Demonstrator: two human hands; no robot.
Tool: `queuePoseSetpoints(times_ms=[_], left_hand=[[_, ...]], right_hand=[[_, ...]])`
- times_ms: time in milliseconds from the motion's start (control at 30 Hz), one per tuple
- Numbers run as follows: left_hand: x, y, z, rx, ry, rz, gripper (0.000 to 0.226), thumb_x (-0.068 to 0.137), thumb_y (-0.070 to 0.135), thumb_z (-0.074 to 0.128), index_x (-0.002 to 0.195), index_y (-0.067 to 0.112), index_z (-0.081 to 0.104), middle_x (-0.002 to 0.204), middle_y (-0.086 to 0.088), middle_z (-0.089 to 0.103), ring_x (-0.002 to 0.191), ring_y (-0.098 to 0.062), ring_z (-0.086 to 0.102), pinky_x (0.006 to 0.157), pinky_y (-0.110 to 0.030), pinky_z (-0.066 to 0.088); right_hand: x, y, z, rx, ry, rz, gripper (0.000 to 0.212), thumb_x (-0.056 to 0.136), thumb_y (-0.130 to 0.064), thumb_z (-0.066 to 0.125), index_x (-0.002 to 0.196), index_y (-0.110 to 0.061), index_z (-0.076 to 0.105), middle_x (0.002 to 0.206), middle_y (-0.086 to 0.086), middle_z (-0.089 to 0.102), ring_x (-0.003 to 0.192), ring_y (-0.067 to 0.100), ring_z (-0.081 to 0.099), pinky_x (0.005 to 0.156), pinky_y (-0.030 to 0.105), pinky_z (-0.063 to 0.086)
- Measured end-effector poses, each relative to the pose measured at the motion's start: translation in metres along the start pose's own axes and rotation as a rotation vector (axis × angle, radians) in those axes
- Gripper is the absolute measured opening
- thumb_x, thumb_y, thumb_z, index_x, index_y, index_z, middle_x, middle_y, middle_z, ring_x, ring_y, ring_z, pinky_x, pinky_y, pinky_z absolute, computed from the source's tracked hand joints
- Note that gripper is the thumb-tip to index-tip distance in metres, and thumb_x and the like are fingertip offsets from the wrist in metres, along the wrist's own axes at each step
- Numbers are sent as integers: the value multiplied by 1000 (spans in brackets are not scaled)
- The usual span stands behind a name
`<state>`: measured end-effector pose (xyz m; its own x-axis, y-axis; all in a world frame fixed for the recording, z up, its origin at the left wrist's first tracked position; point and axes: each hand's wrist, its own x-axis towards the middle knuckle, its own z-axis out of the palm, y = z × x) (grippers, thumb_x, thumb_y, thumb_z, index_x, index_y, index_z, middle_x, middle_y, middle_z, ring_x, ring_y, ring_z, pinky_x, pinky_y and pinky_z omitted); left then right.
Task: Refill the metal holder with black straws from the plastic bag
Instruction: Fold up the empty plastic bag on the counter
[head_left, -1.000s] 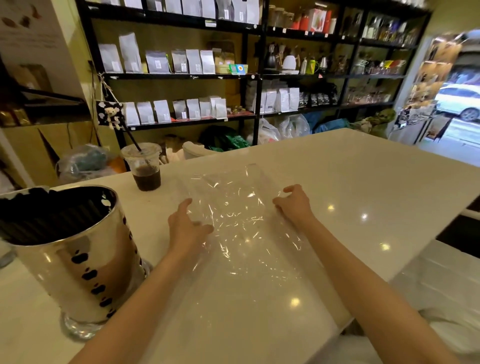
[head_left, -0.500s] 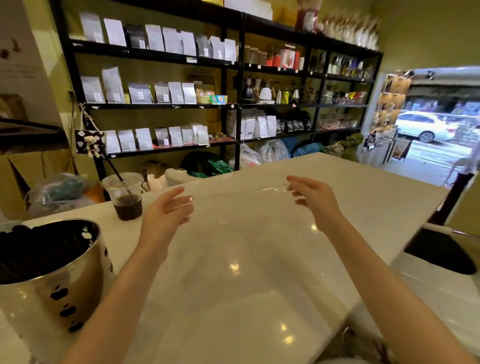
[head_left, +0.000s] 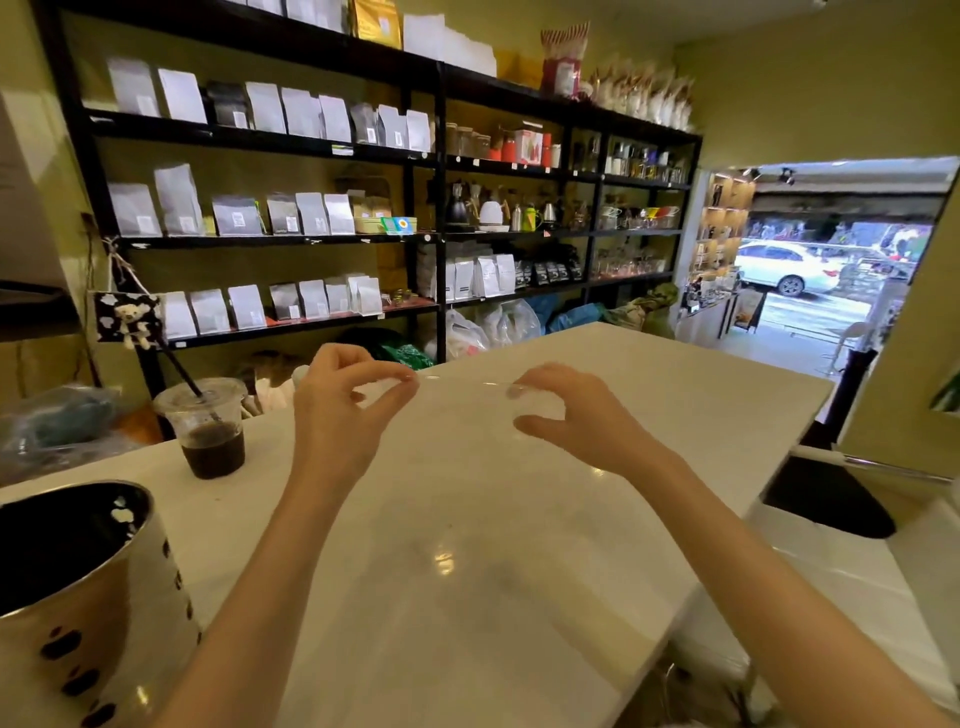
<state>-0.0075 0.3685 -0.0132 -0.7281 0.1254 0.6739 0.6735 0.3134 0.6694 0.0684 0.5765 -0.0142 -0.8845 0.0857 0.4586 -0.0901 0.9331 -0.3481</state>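
Clear plastic bag (head_left: 462, 395), nearly invisible, held up above the white surface (head_left: 649, 395) and we have it by its top edge. Our left hand (head_left: 343, 415) pinches one corner, grip clamped on the film; our right hand (head_left: 576, 415) pinches the other (fingers curled, thumb below). The metal holder (head_left: 78, 597), dark straws inside, stands at lower left, near an iced coffee cup (head_left: 208, 426).
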Motion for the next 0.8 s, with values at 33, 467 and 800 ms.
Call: queuePoseSetpoints(times_ms=[33, 467, 800], left_hand=[[2, 0, 2, -20, 18, 1, 29, 74, 24, 68, 104, 21, 66, 106, -1, 49, 99, -17, 48, 82, -29, 48], [-13, -7, 23, -798, -703, -600, 107, 51, 25, 85, 139, 15, 26, 102, -4, 73, 93, -22, 70, 76, -29, 56], [-44, 17, -13, -703, -335, -513, 70, 85, 7, 55, 142, 27, 20, 63, -1, 75, 58, -14, 71, 51, -23, 56]], right_hand=[[0, -3, -2, 61, 22, -2, 20, 83, -23, 65, 102, -18, 67, 108, 2, 68, 99, 16, 61, 91, 34, 46], [-32, 2, -44, 1047, 189, 455, 9, 84, -11, 62, 91, -10, 68, 72, 1, 72, 66, 11, 71, 55, 23, 55], [-70, -16, -18, 1103, 203, 405, 43, 84, -7, 61, 120, -29, 53, 68, 6, 73, 57, 18, 68, 55, 28, 57]])
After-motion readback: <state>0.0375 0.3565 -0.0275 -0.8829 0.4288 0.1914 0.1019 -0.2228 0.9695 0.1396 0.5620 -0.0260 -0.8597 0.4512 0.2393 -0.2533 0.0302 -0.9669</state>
